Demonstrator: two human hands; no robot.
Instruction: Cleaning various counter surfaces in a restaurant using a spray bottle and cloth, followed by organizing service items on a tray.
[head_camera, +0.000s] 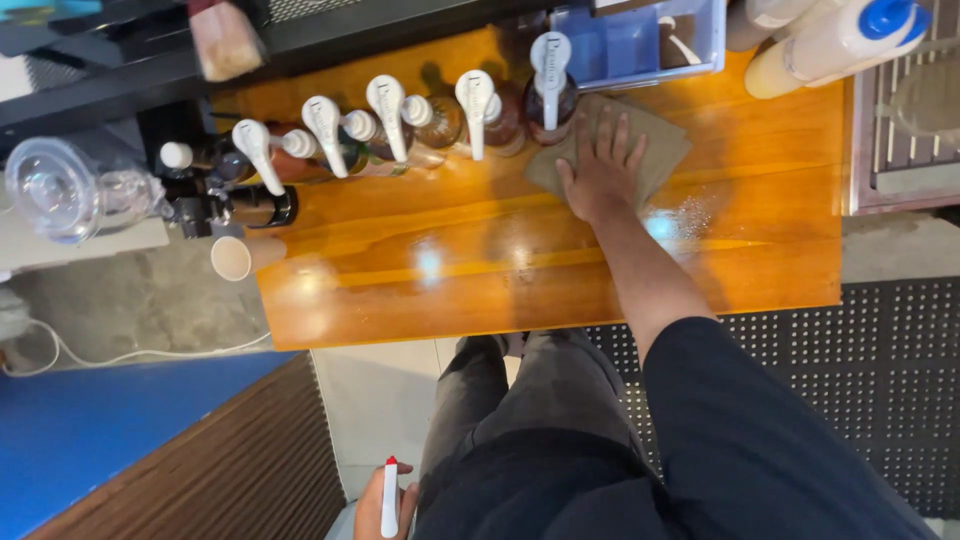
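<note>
Left hand (375, 508): bottom edge of the frame, left of centre, low beside the person's thigh; fingers curled around a white spray bottle with a red tip, only part of the hand showing.
Spray bottle (389, 498): slim, white, red tip pointing up the frame, held upright in the left hand.
Legs: grey trousers (520, 400) fill the lower middle, above pale floor and a black dotted mat (880, 380) at lower right.
Right arm: dark sleeve at lower right, bare forearm reaching up the frame over the counter.
Right hand (600, 170): upper middle of the frame, flat and fully spread, palm down on the cloth, gripping nothing.
Cloth (655, 150): brownish-grey, lying flat on the counter under and around the right hand, just right of the bottle row.
Counter (450, 270): glossy orange-brown wood across the middle, bright light reflections, a damp-looking patch just right of the hand.
Paper cup (235, 257): on its side at the counter's left edge.
Pump bottles (440, 115): a row with white pump heads along the far edge, running from upper left toward upper centre; the rightmost stands just beside the cloth.
Blue bin (640, 45): upper centre-right, behind the cloth.
Squeeze bottles (840, 40): pale, one with a blue cap, top right corner.
Clear jug (60, 190): far left, off the counter.
</note>
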